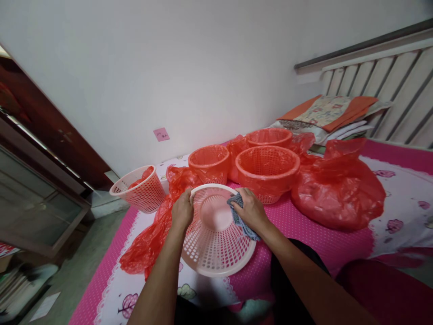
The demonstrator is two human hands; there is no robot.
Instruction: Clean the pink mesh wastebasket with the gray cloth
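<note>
The person's left hand (183, 208) pinches the rim of a pale basket (219, 250) over the pink bedspread (324, 241), while the right hand's (249, 208) fingers hold a bunched grey-blue cloth (244, 224) against its side, where pushing hard could twist the rim loose.

Pale pink basket (218, 214) — blue-grey cloth (244, 225) — white-dotted magenta bedcover (287, 219)
</note>
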